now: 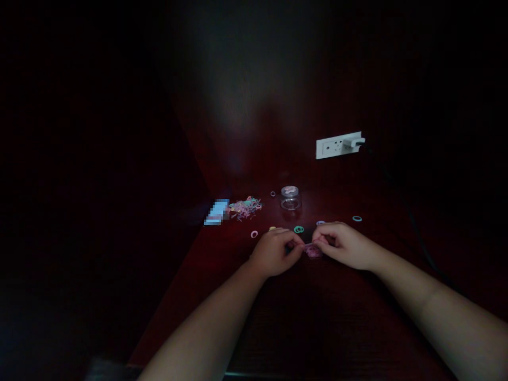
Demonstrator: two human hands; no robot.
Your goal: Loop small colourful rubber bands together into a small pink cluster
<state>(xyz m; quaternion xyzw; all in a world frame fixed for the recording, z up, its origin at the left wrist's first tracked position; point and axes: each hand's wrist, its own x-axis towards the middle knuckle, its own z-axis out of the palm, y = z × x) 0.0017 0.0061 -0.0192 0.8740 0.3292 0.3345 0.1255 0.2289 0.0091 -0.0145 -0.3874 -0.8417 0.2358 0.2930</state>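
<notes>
My left hand and my right hand meet over a dark red table, both with fingers pinched together. Between them they hold a small bunch of pink rubber bands, just above the tabletop. A green band lies right behind my hands, and a pink band sits to the left of my left hand. A heap of coloured bands lies further back on the left. A small clear jar stands behind the hands.
A white wall socket with a plug and dark cable is at the back right. A teal band lies at the right, and a tiny band beside the jar. The table's left edge runs diagonally; the surroundings are very dark.
</notes>
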